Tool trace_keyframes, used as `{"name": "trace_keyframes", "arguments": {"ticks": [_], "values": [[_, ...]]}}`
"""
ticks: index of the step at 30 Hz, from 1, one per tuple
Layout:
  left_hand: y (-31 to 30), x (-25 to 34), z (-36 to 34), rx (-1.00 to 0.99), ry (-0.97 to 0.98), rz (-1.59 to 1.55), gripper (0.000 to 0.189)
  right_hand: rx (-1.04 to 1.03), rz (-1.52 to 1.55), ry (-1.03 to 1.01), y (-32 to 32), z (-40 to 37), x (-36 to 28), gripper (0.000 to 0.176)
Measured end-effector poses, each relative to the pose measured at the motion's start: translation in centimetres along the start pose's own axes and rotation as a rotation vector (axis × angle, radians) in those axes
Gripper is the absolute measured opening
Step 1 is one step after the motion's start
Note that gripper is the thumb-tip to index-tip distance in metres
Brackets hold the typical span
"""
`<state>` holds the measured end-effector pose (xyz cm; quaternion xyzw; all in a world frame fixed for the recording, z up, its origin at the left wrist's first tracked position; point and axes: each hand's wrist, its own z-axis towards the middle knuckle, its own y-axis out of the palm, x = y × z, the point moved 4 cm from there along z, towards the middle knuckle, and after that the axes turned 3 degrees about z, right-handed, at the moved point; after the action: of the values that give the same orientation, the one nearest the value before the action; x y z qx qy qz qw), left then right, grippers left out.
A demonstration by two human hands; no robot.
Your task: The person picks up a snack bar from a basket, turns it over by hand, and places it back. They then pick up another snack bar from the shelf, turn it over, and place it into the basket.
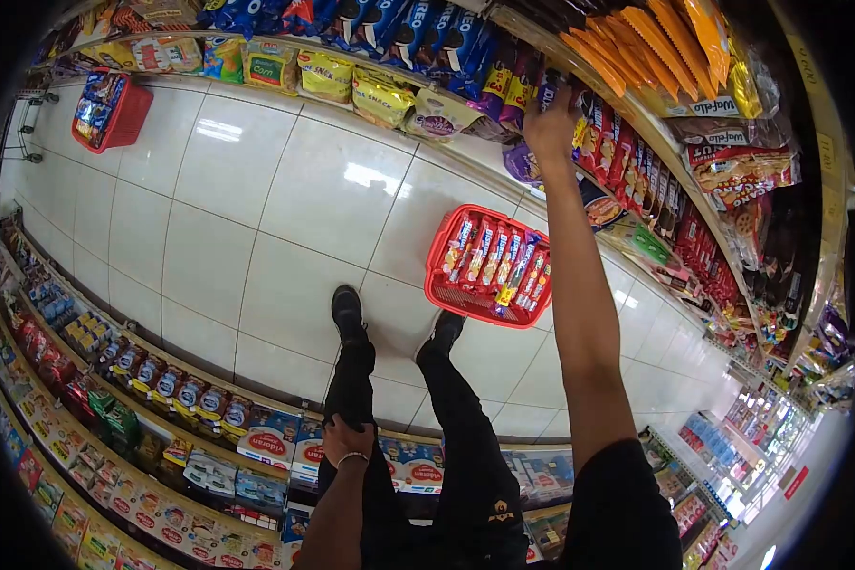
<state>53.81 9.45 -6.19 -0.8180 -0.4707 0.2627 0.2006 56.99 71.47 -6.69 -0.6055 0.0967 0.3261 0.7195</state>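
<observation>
We're mid-reach in the snack aisle (pixel 176 218)
There's a packed shelf (pixel 484 150) ahead, and the nearer red basket (pixel 465 302) of snack packs (pixel 486 255) on the floor (pixel 299 180). Our left hand (pixel 349 442) sits on a knee (pixel 359 404), fingers bent. Our right hand (pixel 553 125) is at a purple pack (pixel 548 90) on the shelf (we can't tell if its fingers pinch it).

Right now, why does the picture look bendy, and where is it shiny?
Head view: the yellow shelf edge at right bows, probably from a very wide lens, and the corners go black; head view: white glare patches shine on the glossy pale tiled floor; head view: the nearer red plastic basket looks fairly sharp.
</observation>
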Motion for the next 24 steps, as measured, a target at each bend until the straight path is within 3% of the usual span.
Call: {"name": "trace_keyframes", "arguments": {"ticks": [4,9,12,14,16,19,24], "values": [[0.4,-0.5,0.3,0.0,0.001,0.006,0.046,-0.06,-0.23,0.082,0.5,0.8,0.2,0.075],[0.5,-0.5,0.4,-0.016,0.014,0.006,0.047,-0.05,-0.292,0.092,0.8,2.0,1.2,0.079],[0.1,-0.3,0.3,-0.023,0.012,0.009,0.047,0.113,-0.332,-0.051,0.2,1.9,1.5,0.065],[0.6,-0.6,0.6,-0.013,0.02,0.009,0.047,-0.042,-0.119,0.099,-1.3,1.3,1.3,0.073],[0.7,-0.7,0.6,-0.005,0.029,0.008,0.046,-0.045,0.011,0.135,-2.6,0.0,1.4,0.065],[0.7,-0.6,0.7,0.015,0.05,0.018,0.049,-0.316,0.194,0.185,-3.9,-2.0,0.2,0.051],[0.8,-0.8,0.7,-0.013,0.048,0.034,0.051,-0.535,0.421,0.235,-2.9,-3.4,-0.3,0.032]]}}
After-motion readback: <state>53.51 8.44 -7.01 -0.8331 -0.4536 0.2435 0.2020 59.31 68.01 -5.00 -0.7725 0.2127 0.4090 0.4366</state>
